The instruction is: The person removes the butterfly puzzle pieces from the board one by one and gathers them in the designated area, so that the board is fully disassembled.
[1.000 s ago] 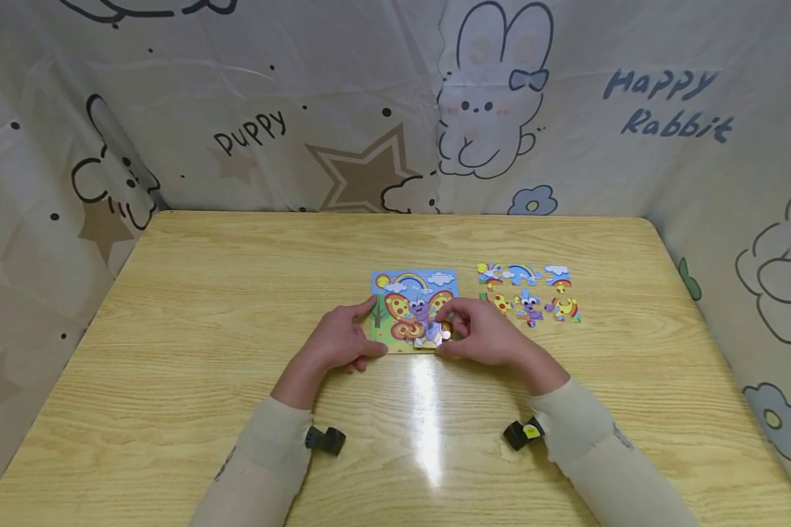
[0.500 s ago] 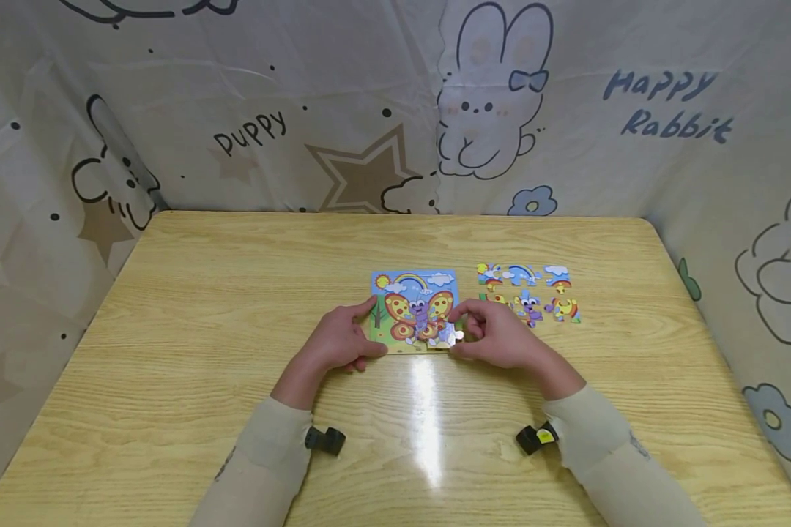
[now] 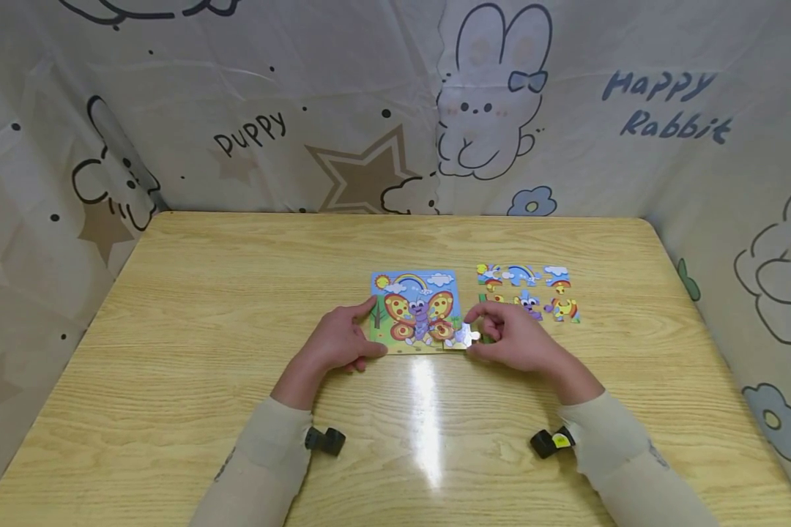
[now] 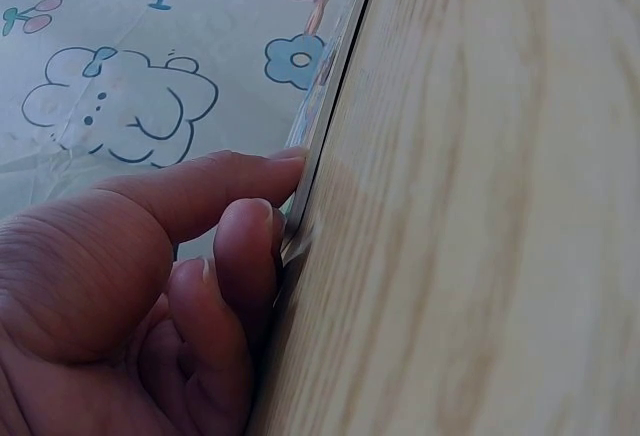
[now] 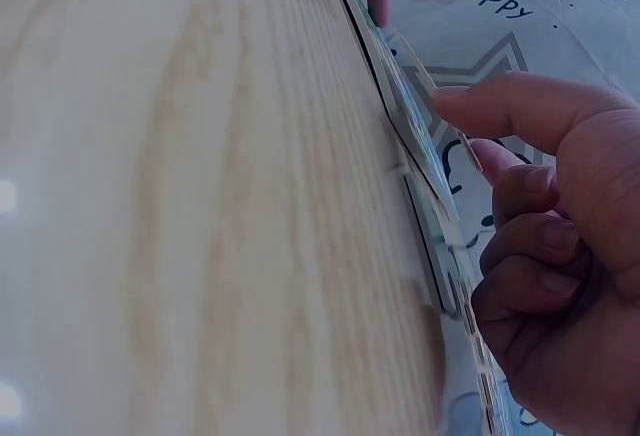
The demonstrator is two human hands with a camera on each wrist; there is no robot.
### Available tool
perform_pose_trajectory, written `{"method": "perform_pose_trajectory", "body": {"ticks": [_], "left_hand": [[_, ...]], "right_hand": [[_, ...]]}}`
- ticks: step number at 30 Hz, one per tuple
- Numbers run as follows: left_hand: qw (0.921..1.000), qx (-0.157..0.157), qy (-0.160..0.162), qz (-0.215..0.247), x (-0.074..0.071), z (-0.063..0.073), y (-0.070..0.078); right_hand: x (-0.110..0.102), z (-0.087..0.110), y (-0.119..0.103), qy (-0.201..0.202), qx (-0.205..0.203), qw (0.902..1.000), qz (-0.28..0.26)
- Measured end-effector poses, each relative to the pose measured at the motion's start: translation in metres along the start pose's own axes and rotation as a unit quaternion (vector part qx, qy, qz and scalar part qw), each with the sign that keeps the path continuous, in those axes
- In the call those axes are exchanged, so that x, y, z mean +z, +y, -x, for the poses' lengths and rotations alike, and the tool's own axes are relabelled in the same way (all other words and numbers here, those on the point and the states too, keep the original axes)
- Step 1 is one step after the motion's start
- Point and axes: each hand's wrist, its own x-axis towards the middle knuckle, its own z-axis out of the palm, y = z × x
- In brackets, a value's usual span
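A butterfly picture puzzle board (image 3: 411, 285) lies flat on the table, blue sky above and green ground below. My left hand (image 3: 343, 338) steadies its left side, the thumb at the lower left corner and the index finger at the left edge; other fingers curl below. Between thumb and fingertips my right hand (image 3: 510, 337) pinches a jigsaw piece (image 3: 463, 337), which overlaps the board's lower right corner. In the right wrist view the held piece (image 5: 420, 68) shows nearly edge-on, tilted above the board (image 5: 415, 136). The right hand partly hides loose pieces behind it.
Loose jigsaw pieces lie in two rows right of the board, with a rainbow piece (image 3: 522, 275) in the back row and a yellow wing piece (image 3: 563, 309) in front. A wood-grain table (image 3: 237, 271) backs onto a printed cloth (image 3: 356, 80). Both wrists carry small black cameras.
My right hand has moved to the right with the jigsaw piece, from over the board's lower middle to its lower right corner. The left hand and the board have stayed in place.
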Motion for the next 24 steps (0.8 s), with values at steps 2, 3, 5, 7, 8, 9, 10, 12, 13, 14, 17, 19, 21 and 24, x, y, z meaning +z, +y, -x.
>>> {"method": "perform_pose_trajectory", "body": {"ticks": [2,3,5,7,8,9,10,12,13,14,17,19,21,24], "left_hand": [[1.0,0.001,0.0,0.0,0.0,0.0,0.0],[1.0,0.001,0.0,0.0,0.0,0.0,0.0],[1.0,0.002,0.0,-0.002,0.0,0.0,0.0],[1.0,0.003,-0.001,-0.004,0.0,0.0,-0.001],[1.0,0.003,-0.001,-0.005,0.0,0.0,-0.001],[1.0,0.003,-0.001,-0.005,0.0,0.0,-0.001],[1.0,0.004,-0.002,-0.006,0.0,0.0,-0.001],[1.0,0.003,-0.002,-0.004,0.0,0.0,-0.002],[1.0,0.002,-0.002,-0.005,0.0,0.0,-0.001],[1.0,0.002,-0.002,-0.005,0.0,0.0,-0.001],[1.0,0.001,0.0,-0.006,0.0,0.001,-0.001],[1.0,0.002,0.0,-0.007,0.0,0.001,-0.001],[1.0,0.002,0.0,-0.007,0.0,0.001,0.0],[1.0,0.002,-0.001,-0.007,0.0,0.0,0.0]], "right_hand": [[-0.002,0.002,0.002,0.0,0.002,1.0,-0.005],[-0.003,0.003,0.003,0.001,0.002,1.0,-0.006],[-0.005,0.005,0.005,0.004,0.004,1.0,-0.007],[-0.006,0.007,0.007,0.006,0.008,0.9999,-0.014],[-0.007,0.008,0.008,0.007,0.01,0.9998,-0.018],[-0.007,0.009,0.009,0.009,0.012,0.9996,-0.022],[-0.008,0.01,0.01,0.011,0.014,0.9995,-0.026],[-0.01,0.012,0.011,0.014,0.016,0.9992,-0.033],[-0.011,0.013,0.012,0.015,0.016,0.9992,-0.033],[-0.011,0.013,0.013,0.016,0.017,0.9993,-0.03],[-0.015,0.017,0.009,0.018,0.013,0.9995,-0.021],[-0.018,0.02,0.002,0.019,0.012,0.9996,-0.018],[-0.021,0.023,-0.005,0.02,0.011,0.9995,-0.022],[-0.024,0.026,-0.004,0.025,0.019,0.9993,-0.022]]}}
